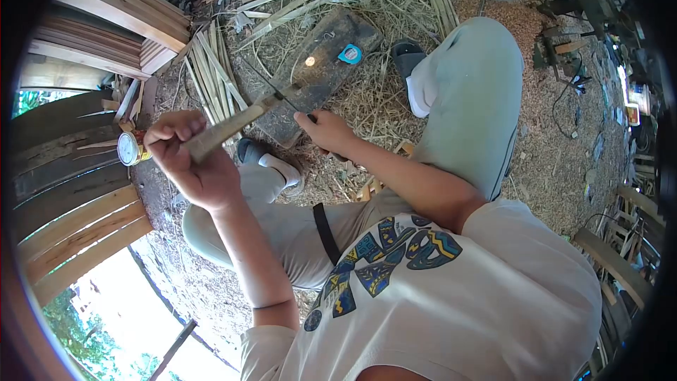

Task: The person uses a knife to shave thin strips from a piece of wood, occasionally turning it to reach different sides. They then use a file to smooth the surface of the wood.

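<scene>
My left hand (194, 159) is closed around the near end of a bamboo strip (236, 123), which slants up and right away from the palm. My right hand (328, 132) grips the dark handle of a knife (264, 81). The knife's long, thin blade crosses the far end of the strip, and the two appear to touch there. Below them on the ground lies a dark, worn wooden block (331, 32). A blue tape measure (350, 53) rests on that block, beyond my right hand.
Split strips (208, 63) lie on the shaving-covered ground near stacked boards (120, 10). A can (130, 148) stands by the plank wall (67, 159) at left. Tools or machinery (575, 35) and a cable sit at far right. My shoes flank the block.
</scene>
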Action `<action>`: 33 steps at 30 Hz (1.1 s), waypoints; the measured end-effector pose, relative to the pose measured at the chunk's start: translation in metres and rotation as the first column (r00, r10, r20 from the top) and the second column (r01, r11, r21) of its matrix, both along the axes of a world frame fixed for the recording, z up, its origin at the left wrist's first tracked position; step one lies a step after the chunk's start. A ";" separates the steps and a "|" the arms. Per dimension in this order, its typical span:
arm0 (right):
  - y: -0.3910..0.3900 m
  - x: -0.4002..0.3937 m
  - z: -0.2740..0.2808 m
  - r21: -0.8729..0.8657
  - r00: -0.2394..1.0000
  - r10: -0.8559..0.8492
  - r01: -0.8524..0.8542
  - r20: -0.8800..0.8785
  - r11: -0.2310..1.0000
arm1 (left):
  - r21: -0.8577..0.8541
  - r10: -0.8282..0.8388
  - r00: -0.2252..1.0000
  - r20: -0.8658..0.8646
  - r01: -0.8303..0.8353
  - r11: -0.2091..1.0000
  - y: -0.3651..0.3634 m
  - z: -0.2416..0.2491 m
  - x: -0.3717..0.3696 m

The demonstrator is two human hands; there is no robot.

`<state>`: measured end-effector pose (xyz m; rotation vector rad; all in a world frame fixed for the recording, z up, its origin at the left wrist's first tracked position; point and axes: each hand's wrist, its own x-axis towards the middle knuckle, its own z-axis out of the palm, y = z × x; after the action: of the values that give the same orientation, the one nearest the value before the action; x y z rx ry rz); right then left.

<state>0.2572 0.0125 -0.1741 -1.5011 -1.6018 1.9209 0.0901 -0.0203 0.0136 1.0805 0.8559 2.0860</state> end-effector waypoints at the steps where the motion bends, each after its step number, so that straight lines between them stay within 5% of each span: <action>1: -0.002 0.001 0.002 -0.082 0.996 -0.015 0.008 -0.090 0.997 | 0.034 0.029 0.990 -0.137 -0.024 0.999 0.000 0.002 -0.006; 2: -0.005 -0.002 0.003 -0.082 0.996 -0.012 0.005 -0.088 0.997 | 0.070 0.064 0.960 -0.271 -0.047 0.996 0.000 0.002 -0.010; 4: -0.011 -0.010 0.011 -0.102 0.981 -0.075 0.057 -0.180 0.993 | 0.074 0.087 0.972 -0.218 -0.073 0.995 0.000 0.003 -0.010; 5: -0.013 -0.012 0.014 -0.106 0.981 -0.071 0.052 -0.181 0.993 | 0.089 -0.033 0.993 -0.110 0.043 0.995 -0.002 0.002 -0.013; 6: -0.013 -0.013 0.025 0.015 0.981 -0.014 0.017 -0.195 1.000 | 0.115 -0.156 0.988 -0.002 0.155 0.981 -0.005 0.001 -0.015; 10: -0.012 -0.013 0.033 0.325 0.960 0.117 -0.030 -0.253 0.945 | 0.101 -0.103 0.995 0.006 0.102 0.990 -0.013 -0.007 -0.013; 13: -0.008 -0.010 0.038 0.266 0.956 0.157 -0.089 -0.247 0.960 | 0.067 -0.136 0.982 -0.131 0.146 0.987 -0.016 -0.007 -0.012; 19: -0.014 -0.001 0.078 0.356 0.946 0.237 -0.147 -0.223 0.923 | 0.100 -0.043 0.999 -0.020 0.045 0.994 -0.012 -0.007 -0.016; 23: -0.027 -0.005 0.055 0.390 0.936 0.257 -0.149 -0.241 0.909 | 0.123 0.102 0.994 0.023 -0.104 0.987 -0.010 -0.004 -0.010; 26: -0.019 -0.012 0.043 0.157 0.968 0.000 0.040 -0.251 0.987 | 0.154 0.097 0.995 0.026 -0.100 0.983 -0.008 -0.002 -0.008; 31: -0.019 -0.001 0.073 0.317 0.937 0.293 -0.224 -0.192 0.922 | 0.066 0.095 0.992 -0.087 -0.089 0.994 -0.009 -0.003 0.003; 33: -0.013 -0.009 0.045 0.257 0.954 0.201 -0.141 -0.225 0.956 | 0.053 0.105 0.992 -0.073 -0.101 0.993 -0.012 -0.003 -0.004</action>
<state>0.2487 -0.0006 -0.1289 -1.0126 -1.8177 1.8352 0.0865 -0.0324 0.0102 1.1697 0.9193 2.1732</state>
